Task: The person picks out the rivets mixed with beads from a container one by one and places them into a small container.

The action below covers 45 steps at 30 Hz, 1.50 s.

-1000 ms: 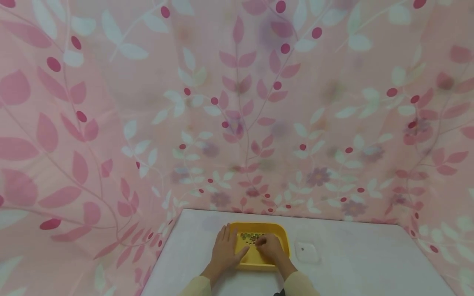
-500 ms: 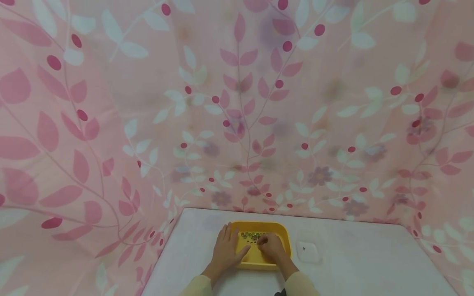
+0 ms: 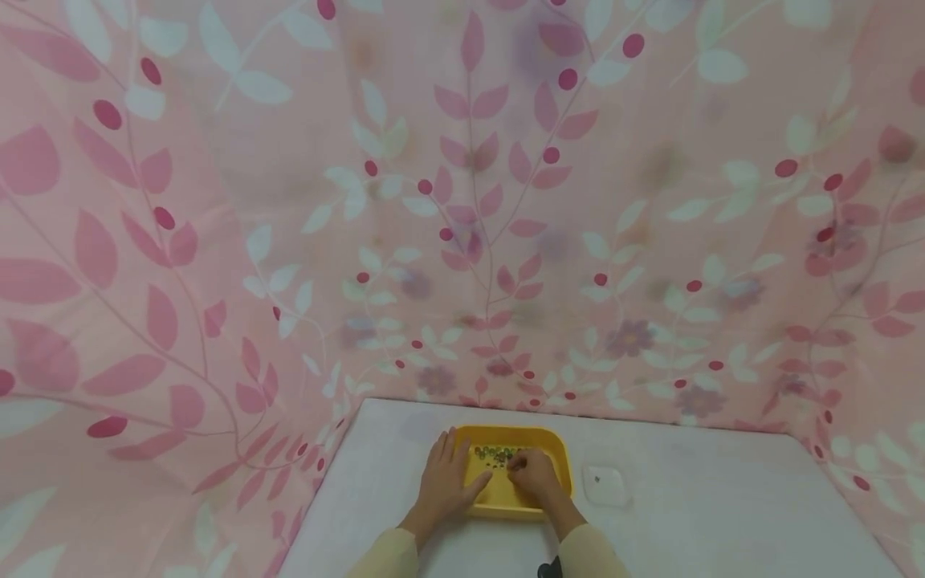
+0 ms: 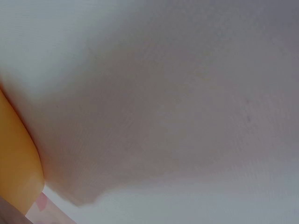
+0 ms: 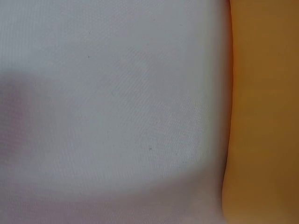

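Observation:
In the head view a yellow tray (image 3: pixel 506 512) stands on the white table. Small, round, greenish glassy beads (image 3: pixel 494 453) lie in rows in its far half, with smaller dark pieces (image 3: pixel 495 466) just nearer. My left hand (image 3: pixel 444 480) rests over the tray's left rim, fingers straight and thumb spread inward. Inside the right half, my right hand (image 3: pixel 535 475) has its fingers curled down, fingertips right at the beads; I cannot tell whether they pinch one. The tray's outer wall (image 4: pixel 16 158) shows in the left wrist view, and a yellow side (image 5: pixel 264 112) in the right wrist view.
Right of the tray sits a small clear, shallow container (image 3: pixel 607 486) with one tiny dark piece (image 3: pixel 596 479) in it. A small black object (image 3: pixel 550 568) is by the right sleeve. Pink leaf-patterned cloth (image 3: pixel 491 241) hangs behind and beside the white table (image 3: pixel 723 506).
The head view has shifted slightly, so everything sits a little higher and further right. Both hands keep nearly the same places at the tray, the right fingertips staying by the beads.

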### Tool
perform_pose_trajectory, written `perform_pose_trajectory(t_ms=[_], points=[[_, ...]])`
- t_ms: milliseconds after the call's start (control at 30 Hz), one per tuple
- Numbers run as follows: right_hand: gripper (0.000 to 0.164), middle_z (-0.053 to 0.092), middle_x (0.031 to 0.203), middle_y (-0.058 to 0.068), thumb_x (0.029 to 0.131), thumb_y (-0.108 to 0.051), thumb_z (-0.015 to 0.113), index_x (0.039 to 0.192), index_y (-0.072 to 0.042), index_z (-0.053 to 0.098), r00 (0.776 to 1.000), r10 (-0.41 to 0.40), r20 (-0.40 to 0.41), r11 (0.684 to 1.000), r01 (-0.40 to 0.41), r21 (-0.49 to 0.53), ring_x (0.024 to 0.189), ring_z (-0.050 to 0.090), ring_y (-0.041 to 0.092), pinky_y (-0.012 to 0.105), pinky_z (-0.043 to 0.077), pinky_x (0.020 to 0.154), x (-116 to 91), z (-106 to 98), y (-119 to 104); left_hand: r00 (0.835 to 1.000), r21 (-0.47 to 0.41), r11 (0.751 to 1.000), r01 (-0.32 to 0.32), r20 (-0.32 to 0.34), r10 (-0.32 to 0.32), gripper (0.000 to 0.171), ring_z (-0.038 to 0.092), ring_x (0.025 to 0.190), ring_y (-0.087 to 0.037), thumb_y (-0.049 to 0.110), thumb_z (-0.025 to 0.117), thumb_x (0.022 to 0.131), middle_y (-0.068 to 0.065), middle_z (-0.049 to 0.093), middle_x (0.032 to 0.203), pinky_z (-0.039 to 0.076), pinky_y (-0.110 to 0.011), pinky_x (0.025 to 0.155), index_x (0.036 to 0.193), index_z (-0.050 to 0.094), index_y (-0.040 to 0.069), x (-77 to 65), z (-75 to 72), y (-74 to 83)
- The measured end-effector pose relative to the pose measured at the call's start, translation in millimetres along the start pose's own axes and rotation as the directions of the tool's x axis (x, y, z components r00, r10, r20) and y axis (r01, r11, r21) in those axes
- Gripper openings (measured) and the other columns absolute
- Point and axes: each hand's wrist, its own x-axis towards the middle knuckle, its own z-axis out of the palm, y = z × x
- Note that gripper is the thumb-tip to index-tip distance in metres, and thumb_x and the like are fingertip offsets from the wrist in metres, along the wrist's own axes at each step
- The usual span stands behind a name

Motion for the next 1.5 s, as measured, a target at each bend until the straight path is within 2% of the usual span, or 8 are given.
perform_pose_trajectory(t_ms=[133, 300, 533, 800, 900, 1100, 1233, 1500], points=[[0.005, 0.070, 0.085, 0.006, 0.080, -0.001, 0.075, 0.085, -0.003, 0.075, 0.999, 0.042, 0.016, 0.999, -0.042, 0.015, 0.077, 0.057, 0.017, 0.034, 0.053, 0.069, -7.2, -1.6, -1.9, 1.000, -0.016, 1.000, -0.005, -0.006, 0.005, 0.075, 0.035, 0.141, -0.047, 0.062, 0.053, 0.092, -0.029, 0.037, 0.153, 0.030, -0.058, 0.114, 0.140, 0.052, 0.004, -4.9, 1.5, 2.0], [0.006, 0.071, 0.087, 0.008, 0.079, -0.001, 0.076, 0.084, -0.001, 0.076, 0.999, 0.030, 0.010, 0.999, -0.030, 0.010, 0.078, 0.057, 0.017, 0.034, 0.053, 0.069, -11.0, -1.8, -3.4, 1.000, -0.007, 1.000, -0.005, -0.002, 0.005, 0.075, 0.035, 0.141, -0.047, 0.062, 0.051, 0.092, -0.029, 0.036, 0.153, 0.031, -0.057, 0.115, 0.140, 0.051, 0.004, -8.1, 0.6, 3.9], [0.005, 0.071, 0.085, 0.006, 0.078, -0.005, 0.079, 0.081, -0.005, 0.074, 1.000, 0.014, -0.023, 0.999, -0.015, -0.051, 0.080, 0.061, 0.019, 0.038, 0.055, 0.072, -1.9, -0.7, -2.5, 1.000, 0.015, 1.000, -0.007, -0.026, 0.008, 0.075, 0.033, 0.142, -0.047, 0.062, 0.051, 0.093, -0.029, 0.035, 0.154, 0.030, -0.058, 0.114, 0.139, 0.052, 0.003, -1.2, -2.2, 2.6], [0.006, 0.069, 0.083, 0.006, 0.079, -0.004, 0.079, 0.082, -0.004, 0.074, 0.999, 0.043, -0.007, 0.999, -0.044, -0.030, 0.077, 0.057, 0.018, 0.036, 0.053, 0.069, 0.9, -0.3, -5.5, 1.000, -0.007, 1.000, 0.023, 0.012, -0.023, 0.073, 0.031, 0.143, -0.046, 0.059, 0.054, 0.092, -0.028, 0.033, 0.155, 0.027, -0.057, 0.117, 0.140, 0.051, 0.004, 1.8, -5.7, 2.5], [0.005, 0.068, 0.081, 0.004, 0.079, -0.005, 0.079, 0.082, -0.004, 0.075, 0.999, 0.054, 0.001, 0.998, -0.054, -0.029, 0.076, 0.056, 0.016, 0.034, 0.053, 0.068, 0.1, 0.2, -6.7, 1.000, -0.014, 1.000, 0.011, -0.005, -0.011, 0.070, 0.033, 0.141, -0.048, 0.057, 0.056, 0.092, -0.030, 0.035, 0.153, 0.029, -0.058, 0.116, 0.137, 0.052, 0.003, 1.0, -5.2, 2.1], [0.005, 0.069, 0.076, 0.003, 0.077, -0.004, 0.081, 0.078, -0.004, 0.075, 1.000, 0.005, -0.024, 0.999, -0.006, -0.049, 0.072, 0.057, 0.014, 0.032, 0.053, 0.065, -1.3, 2.1, -5.7, 0.997, 0.000, 1.000, -0.020, -0.069, 0.020, 0.068, 0.038, 0.138, -0.049, 0.054, 0.060, 0.090, -0.031, 0.039, 0.150, 0.035, -0.059, 0.110, 0.133, 0.055, 0.003, -0.3, -1.1, -0.1], [0.008, 0.068, 0.076, 0.002, 0.076, -0.007, 0.082, 0.076, -0.007, 0.074, 0.999, 0.011, -0.035, 0.997, -0.014, -0.081, 0.072, 0.056, 0.014, 0.032, 0.052, 0.065, -0.7, 4.2, -1.9, 0.999, -0.010, 1.000, -0.004, -0.054, 0.003, 0.069, 0.035, 0.141, -0.046, 0.057, 0.057, 0.091, -0.028, 0.037, 0.153, 0.031, -0.056, 0.113, 0.135, 0.054, 0.004, -0.9, 3.2, -2.1], [0.009, 0.070, 0.080, 0.002, 0.076, -0.010, 0.083, 0.078, -0.009, 0.074, 0.999, 0.003, -0.034, 0.993, -0.007, -0.116, 0.076, 0.059, 0.015, 0.036, 0.054, 0.070, 4.5, 3.1, 2.0, 0.997, -0.039, 0.999, -0.017, -0.080, 0.014, 0.069, 0.036, 0.139, -0.047, 0.058, 0.054, 0.093, -0.028, 0.037, 0.153, 0.032, -0.057, 0.112, 0.134, 0.054, 0.003, 0.4, -0.7, 1.1]])
